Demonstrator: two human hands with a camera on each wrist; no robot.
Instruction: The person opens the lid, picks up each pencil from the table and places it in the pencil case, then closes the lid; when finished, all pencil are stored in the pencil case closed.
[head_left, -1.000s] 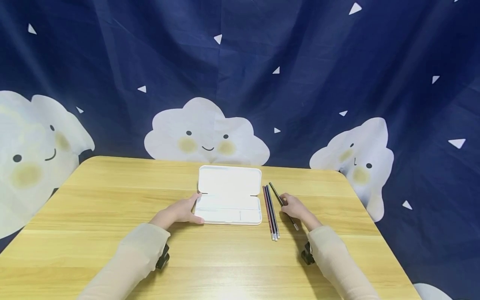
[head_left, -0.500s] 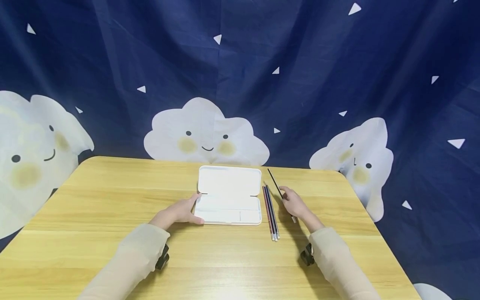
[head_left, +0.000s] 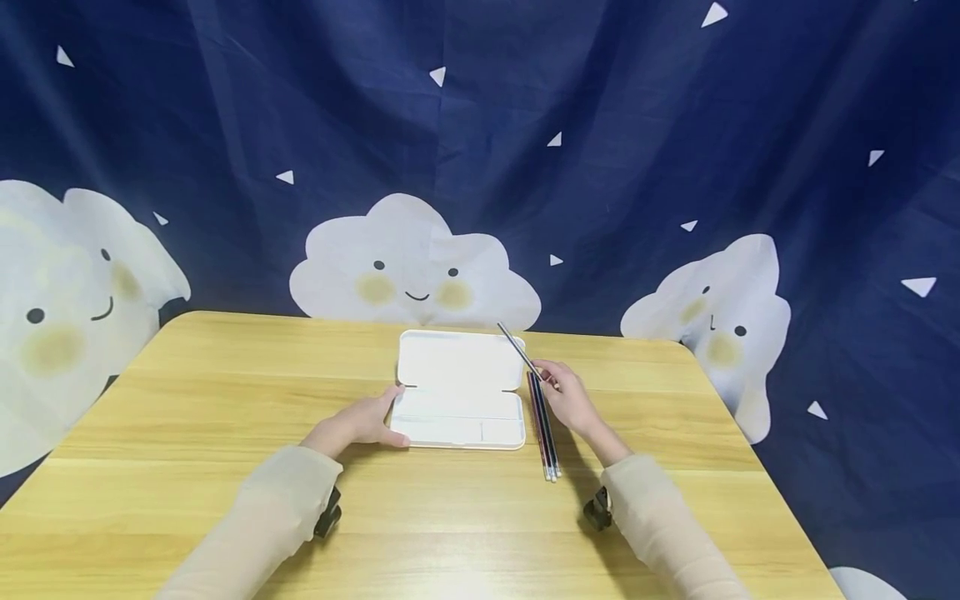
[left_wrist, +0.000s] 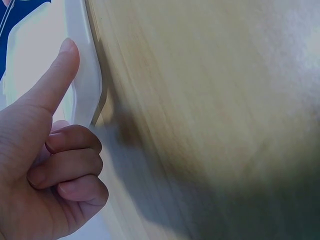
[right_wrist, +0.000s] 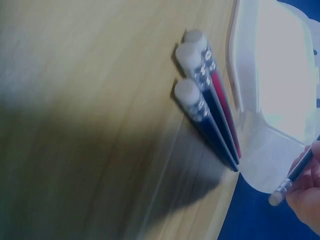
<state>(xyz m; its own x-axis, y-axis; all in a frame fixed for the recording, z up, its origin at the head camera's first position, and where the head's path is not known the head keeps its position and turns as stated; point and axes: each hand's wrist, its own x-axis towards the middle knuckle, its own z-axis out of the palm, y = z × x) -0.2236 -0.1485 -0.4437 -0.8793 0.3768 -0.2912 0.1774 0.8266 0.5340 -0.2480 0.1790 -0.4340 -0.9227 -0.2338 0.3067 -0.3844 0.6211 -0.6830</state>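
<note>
- Here's the held pencil (head_left: 517, 346), up in the right hand (head_left: 570, 402), pinched between thumb and fingers, above the right half of the table (head_left: 450, 533).
- Its long axis runs slantwise: one end aims at the far edge and a touch left, and there's the pale eraser end (right_wrist: 276, 198) on the person's side!
- From the head view it crosses the right corner of the open lid (head_left: 459, 360); whether the two touch, I cannot tell.
- Over to the left hand (head_left: 366, 419): it grips the left end of the white case (head_left: 457, 404), thumb straight along the rim, and three fingers folded in the wrist view.
- That case lies wide open, long axis side to side with the table's far edge, lid towards that edge.
- In between, three pencils (head_left: 546, 433), one red and two dark, lie close together just right of the case, erasers towards the near edge, right by the working hand.
- Behind the far edge, a dark blue curtain (head_left: 480, 125) with smiling white clouds (head_left: 412, 242).
- Lettering? The pencil barrels are too blurred to read.
</note>
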